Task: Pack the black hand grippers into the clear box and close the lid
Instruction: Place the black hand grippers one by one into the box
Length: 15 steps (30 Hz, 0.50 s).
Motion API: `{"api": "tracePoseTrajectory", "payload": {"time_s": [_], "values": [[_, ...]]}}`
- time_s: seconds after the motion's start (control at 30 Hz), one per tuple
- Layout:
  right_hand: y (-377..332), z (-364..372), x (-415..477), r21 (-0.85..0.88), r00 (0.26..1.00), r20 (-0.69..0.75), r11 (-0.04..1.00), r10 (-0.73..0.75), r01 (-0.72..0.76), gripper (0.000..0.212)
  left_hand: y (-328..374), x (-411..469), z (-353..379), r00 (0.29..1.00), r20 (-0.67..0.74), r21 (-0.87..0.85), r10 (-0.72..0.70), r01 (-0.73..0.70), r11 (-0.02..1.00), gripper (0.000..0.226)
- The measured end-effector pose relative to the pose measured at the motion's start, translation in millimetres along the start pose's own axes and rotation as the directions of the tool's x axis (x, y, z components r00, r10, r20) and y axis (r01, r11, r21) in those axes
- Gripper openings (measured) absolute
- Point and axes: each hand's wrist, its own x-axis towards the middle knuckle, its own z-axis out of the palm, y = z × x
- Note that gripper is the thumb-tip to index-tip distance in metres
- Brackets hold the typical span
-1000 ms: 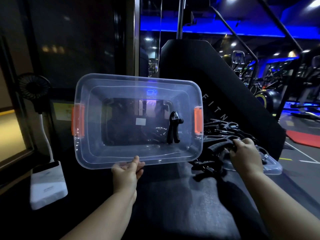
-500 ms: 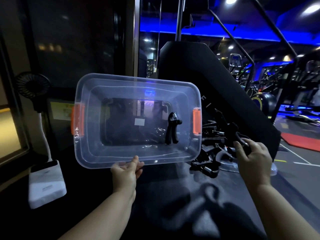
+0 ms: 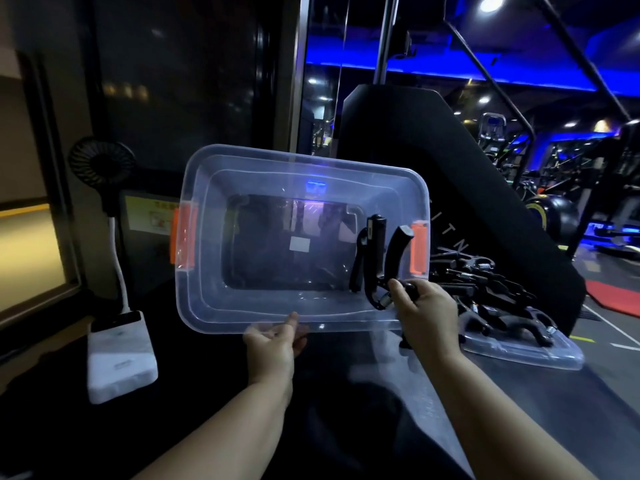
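The clear box (image 3: 207,237) with orange latches is tipped up so its open side faces me. My left hand (image 3: 277,344) grips its near rim from below. One black hand gripper (image 3: 360,261) lies inside at the right end. My right hand (image 3: 427,310) holds a second black hand gripper (image 3: 393,258) by its spring end, handles pointing up, at the box's right inner side. A pile of several more grippers (image 3: 485,292) rests on the clear lid (image 3: 526,353), which lies flat on the dark surface to the right.
A white power bank (image 3: 119,358) with a small black fan (image 3: 102,166) on a white stalk stands at the left. A black padded gym machine (image 3: 450,174) rises behind the box. Gym equipment under blue light fills the far right.
My right hand lifted a gripper off the pile and carried it left to the right end of the box. My left hand kept the box tipped up.
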Motion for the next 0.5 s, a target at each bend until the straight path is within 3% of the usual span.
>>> {"api": "tracePoseTrajectory", "payload": {"time_s": [0.17,0.37,0.5], "values": [[-4,25,9,-0.039,0.987,0.122,0.994,0.108,-0.104,0.032,-1,-1,0,1.000,0.010,-0.020,0.023,-0.023,1.000,0.036],[-5,39,17,-0.074,0.973,0.163,0.985,0.164,-0.153,0.026,-2,1,0,0.999,0.026,-0.041,0.024,-0.023,0.999,0.028],[-4,44,25,-0.126,0.975,0.180,0.986,0.129,-0.107,0.029,-3,2,-1,0.999,0.032,-0.051,0.030,-0.029,0.998,0.027]]}}
